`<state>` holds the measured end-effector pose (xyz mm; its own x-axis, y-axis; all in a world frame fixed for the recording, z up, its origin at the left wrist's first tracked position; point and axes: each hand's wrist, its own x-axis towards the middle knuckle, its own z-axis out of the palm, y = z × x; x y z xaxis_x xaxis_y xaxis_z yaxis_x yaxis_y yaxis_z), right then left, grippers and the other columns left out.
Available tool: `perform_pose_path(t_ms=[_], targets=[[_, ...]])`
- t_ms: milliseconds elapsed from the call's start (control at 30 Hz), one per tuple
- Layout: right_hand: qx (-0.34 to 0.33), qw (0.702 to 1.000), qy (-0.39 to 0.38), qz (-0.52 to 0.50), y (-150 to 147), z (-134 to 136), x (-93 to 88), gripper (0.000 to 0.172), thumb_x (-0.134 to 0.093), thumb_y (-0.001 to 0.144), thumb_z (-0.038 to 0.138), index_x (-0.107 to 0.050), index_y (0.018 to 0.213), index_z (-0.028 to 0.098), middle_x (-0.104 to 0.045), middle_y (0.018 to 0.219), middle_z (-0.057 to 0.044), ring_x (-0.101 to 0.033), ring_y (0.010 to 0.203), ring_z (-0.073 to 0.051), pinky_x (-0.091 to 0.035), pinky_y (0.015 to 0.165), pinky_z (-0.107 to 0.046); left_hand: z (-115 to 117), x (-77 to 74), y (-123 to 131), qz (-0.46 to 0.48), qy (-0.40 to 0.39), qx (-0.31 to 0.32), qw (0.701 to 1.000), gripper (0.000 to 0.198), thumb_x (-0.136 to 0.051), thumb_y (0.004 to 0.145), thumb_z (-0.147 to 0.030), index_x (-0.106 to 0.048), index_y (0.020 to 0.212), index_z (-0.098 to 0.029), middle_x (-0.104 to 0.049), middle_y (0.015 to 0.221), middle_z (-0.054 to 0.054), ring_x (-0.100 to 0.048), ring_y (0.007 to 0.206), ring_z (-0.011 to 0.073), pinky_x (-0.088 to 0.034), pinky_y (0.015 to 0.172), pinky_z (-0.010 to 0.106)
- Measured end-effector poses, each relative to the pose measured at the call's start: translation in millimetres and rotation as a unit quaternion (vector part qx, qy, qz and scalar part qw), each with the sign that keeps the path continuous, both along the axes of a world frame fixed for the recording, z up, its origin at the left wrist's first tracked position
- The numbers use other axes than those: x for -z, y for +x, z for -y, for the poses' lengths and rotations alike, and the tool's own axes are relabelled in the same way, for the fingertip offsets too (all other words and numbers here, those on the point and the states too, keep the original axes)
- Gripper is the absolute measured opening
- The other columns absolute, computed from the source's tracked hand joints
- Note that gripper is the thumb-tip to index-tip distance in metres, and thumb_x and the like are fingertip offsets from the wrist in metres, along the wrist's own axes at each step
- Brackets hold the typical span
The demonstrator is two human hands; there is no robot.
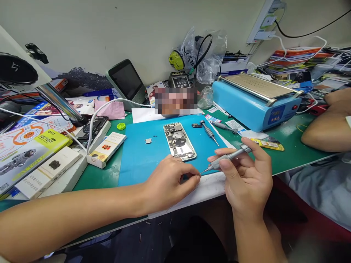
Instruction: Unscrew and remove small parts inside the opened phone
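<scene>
My right hand (244, 171) grips a grey metal precision screwdriver (226, 159), its handle end resting against a raised finger. The thin tip points left and down, reaching the fingertips of my left hand (175, 179). Those fingers are pinched together at the tip; whatever they hold is too small or hidden to make out. Just beyond my left hand lies an opened phone (179, 141), its inner parts showing, on a blue mat (137, 160). A small metal piece (148, 141) sits left of the phone. A second screwdriver (210, 133) and a small black part (196, 125) lie to its right.
A blue heating machine (241, 106) stands back right, near another person's arm (323, 124). A third screwdriver (223, 126) lies before it. Cigarette boxes (106, 149), battery packaging (33, 153) and a white cable (91, 128) crowd the left. A smart display (127, 82) stands behind.
</scene>
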<state>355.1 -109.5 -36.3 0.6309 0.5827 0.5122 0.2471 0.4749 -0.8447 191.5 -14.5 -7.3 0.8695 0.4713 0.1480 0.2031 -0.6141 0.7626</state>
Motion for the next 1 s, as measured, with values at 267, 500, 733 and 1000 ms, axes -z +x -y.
perform_pose_path(t_ms=[267,500,733,1000], targets=[[0.000,1.000,0.003,0.011,1.0,0.3,1.1,0.052,-0.077,0.091,0.015,-0.060,0.136,0.034,-0.079,0.099,0.002,-0.079,0.074,-0.015,-0.066,0.067,-0.027,0.7,0.1,0.3,0.003,0.001,0.003,1.000,0.016,-0.064,0.099,-0.019,-0.078,0.092,-0.022,-0.071,0.073,-0.005,-0.059,0.067,0.0125,-0.035,0.076,0.030],[-0.004,1.000,-0.001,0.012,1.7,-0.7,1.0,0.051,-0.078,0.091,0.016,-0.061,0.135,0.035,-0.079,0.099,0.002,-0.079,0.073,-0.014,-0.066,0.066,-0.025,-0.4,1.5,1.8,0.010,0.008,0.007,1.000,0.016,-0.064,0.098,-0.018,-0.078,0.093,-0.022,-0.074,0.077,-0.005,-0.062,0.070,0.0132,-0.035,0.078,0.031],[-0.012,1.000,0.003,0.014,1.6,-0.7,-0.1,0.052,-0.078,0.090,0.015,-0.062,0.135,0.035,-0.079,0.100,0.002,-0.079,0.075,-0.014,-0.066,0.068,-0.025,-1.1,1.8,0.6,0.016,0.008,0.009,1.000,0.013,-0.066,0.097,-0.017,-0.078,0.094,-0.021,-0.075,0.079,-0.005,-0.063,0.071,0.0131,-0.035,0.078,0.030],[-0.009,1.000,0.011,0.011,1.3,-1.0,0.0,0.052,-0.078,0.090,0.013,-0.062,0.135,0.033,-0.079,0.099,0.002,-0.078,0.072,-0.014,-0.067,0.068,-0.027,0.1,-0.3,-0.8,0.010,0.003,0.005,1.000,0.014,-0.065,0.097,-0.018,-0.078,0.093,-0.021,-0.075,0.078,-0.004,-0.064,0.071,0.0144,-0.036,0.078,0.031]])
